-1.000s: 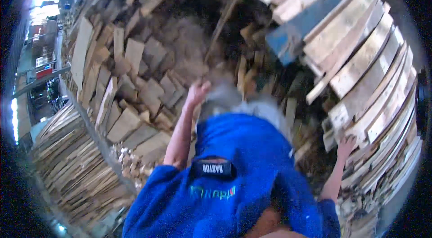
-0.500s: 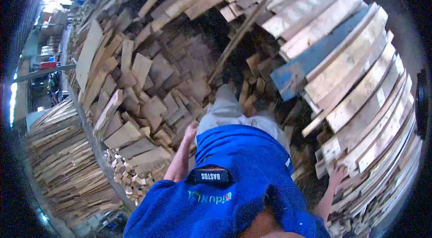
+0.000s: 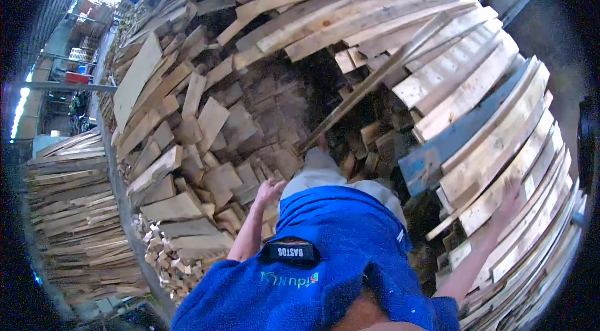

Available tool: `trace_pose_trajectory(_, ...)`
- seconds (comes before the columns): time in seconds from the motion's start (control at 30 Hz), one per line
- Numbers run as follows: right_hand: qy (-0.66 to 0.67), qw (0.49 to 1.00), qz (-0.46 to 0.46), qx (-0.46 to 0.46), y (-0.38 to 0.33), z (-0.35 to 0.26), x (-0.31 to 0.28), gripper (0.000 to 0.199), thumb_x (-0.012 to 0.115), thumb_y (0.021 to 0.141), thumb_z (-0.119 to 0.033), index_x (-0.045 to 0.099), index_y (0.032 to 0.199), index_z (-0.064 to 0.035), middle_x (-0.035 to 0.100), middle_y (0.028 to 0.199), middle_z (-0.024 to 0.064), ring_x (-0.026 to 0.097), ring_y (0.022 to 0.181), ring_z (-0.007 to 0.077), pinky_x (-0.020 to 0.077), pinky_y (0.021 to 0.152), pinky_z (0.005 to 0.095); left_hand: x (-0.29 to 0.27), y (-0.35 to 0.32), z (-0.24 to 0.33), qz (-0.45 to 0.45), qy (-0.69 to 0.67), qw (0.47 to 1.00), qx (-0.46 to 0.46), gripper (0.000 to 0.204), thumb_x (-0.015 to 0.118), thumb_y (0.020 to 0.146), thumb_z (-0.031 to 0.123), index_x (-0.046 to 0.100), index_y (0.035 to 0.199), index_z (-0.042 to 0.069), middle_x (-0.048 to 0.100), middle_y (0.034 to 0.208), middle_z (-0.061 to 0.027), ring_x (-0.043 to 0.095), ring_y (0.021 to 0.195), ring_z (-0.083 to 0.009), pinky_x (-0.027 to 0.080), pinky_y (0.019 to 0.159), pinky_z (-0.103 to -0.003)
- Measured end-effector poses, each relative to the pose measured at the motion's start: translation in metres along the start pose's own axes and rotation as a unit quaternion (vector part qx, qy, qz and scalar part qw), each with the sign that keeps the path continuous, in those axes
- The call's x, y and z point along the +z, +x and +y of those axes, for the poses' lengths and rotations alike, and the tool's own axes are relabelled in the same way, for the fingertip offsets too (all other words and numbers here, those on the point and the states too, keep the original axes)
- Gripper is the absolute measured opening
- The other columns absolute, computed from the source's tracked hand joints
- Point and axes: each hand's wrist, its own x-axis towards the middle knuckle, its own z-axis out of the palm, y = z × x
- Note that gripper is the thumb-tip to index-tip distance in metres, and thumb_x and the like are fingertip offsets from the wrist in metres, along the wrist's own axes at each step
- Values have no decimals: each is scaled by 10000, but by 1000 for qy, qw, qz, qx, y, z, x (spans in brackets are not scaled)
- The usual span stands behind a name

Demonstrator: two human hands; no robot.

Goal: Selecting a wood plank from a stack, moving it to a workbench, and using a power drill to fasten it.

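Observation:
My right hand (image 3: 509, 201) is stretched out over the stacked planks (image 3: 486, 226) on the right, its fingers extended and slightly blurred. It appears to rest on a pale board there; I cannot tell how firmly. My left hand (image 3: 270, 191) hangs beside my hip with its fingers curled, and nothing shows in it. Below that hand lies a heap of short wood offcuts (image 3: 219, 184). A blue-painted board (image 3: 431, 159) sticks out among the pale planks beyond my right hand.
A long wooden pole (image 3: 369, 83) slants from the offcuts up to the far planks. Long boards (image 3: 325, 28) lie across the far side. On the left, a narrow beam (image 3: 128, 206) separates the heap from another timber stack (image 3: 81, 218). Loose offcuts surround my legs.
My right hand has moved forward and to the right, farther over the planks. My left hand stays beside my hip. The whole view has shifted, with more of the far boards showing.

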Motion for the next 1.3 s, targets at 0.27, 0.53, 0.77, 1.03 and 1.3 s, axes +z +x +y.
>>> trace_pose_trajectory(0.27,-200,945,-257,34,98,128,300,317,619,917,-239,674,1168,-55,701,1073,55,643,1001,164,512,864,322,-20,83,-60,-59,52,996,-29,509,624,869,546,734,1096,103,739,949,-136,693,804,-299,549,748,-389)
trace_pose_trajectory(0.53,-207,971,-56,102,30,114,570,949,656,877,-587,410,1371,185,451,1444,317,437,1356,378,321,1127,381,-117,116,-41,-23,12,995,-92,550,664,865,526,729,1126,45,736,1047,-179,702,1008,-257,552,840,-366)
trace_pose_trajectory(0.77,-171,983,21,66,29,74,596,654,511,999,-508,632,1054,133,682,1009,211,589,913,301,442,869,415,-195,178,65,12,-5,998,-59,481,701,903,388,664,1197,9,724,1032,-134,665,979,-189,526,847,-316)
trace_pose_trajectory(1.03,-14,999,-18,32,-16,-213,651,568,528,1027,-391,529,1338,84,615,1292,137,568,1135,201,440,984,325,-186,217,272,-94,-215,949,209,579,702,907,395,582,1305,-9,615,1302,-160,617,1136,-231,484,982,-355)
trace_pose_trajectory(1.3,233,966,-72,-85,67,-323,509,468,456,1061,-370,511,1406,-58,620,1263,41,603,1098,192,455,1001,344,-169,168,335,-138,-26,905,402,668,758,810,485,602,1294,52,642,1189,-187,649,1039,-296,522,859,-397)
